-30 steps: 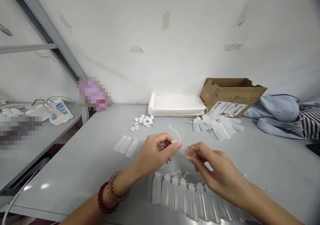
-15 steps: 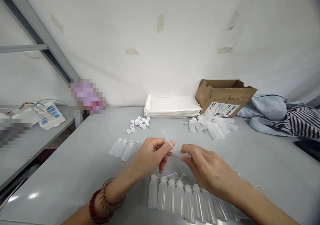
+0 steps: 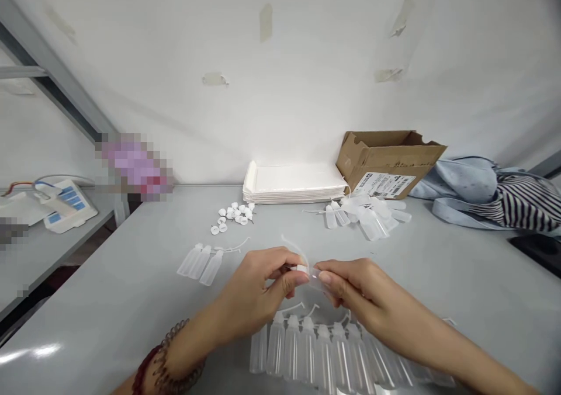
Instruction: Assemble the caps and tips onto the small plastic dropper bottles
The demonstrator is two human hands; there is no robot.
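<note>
Above the middle of the table, my left hand (image 3: 258, 287) pinches a small white cap (image 3: 301, 269) between thumb and fingers. My right hand (image 3: 357, 284) grips a translucent plastic squeeze bottle (image 3: 316, 279), tilted with its neck toward the cap. Cap and neck meet, though fingers partly hide the joint. A thin clear strap (image 3: 294, 245) curves up from the neck. Just below my hands lies a row of similar bottles (image 3: 307, 348), straps pointing away; my right forearm covers part of it. Several more bottles (image 3: 199, 262) lie left of my left hand.
Loose white caps (image 3: 236, 212) sit beyond my left hand. A stack of white padded envelopes (image 3: 293, 184) stands against the wall, beside a cardboard box (image 3: 390, 164). In front of the box is a pile of bottles (image 3: 372, 214). A light blue and striped cloth (image 3: 495, 193) lies at right.
The white cap now shows in my left fingers at the bottle's neck. My right hand has closed more firmly around the bottle. The whole view has shifted slightly.
</note>
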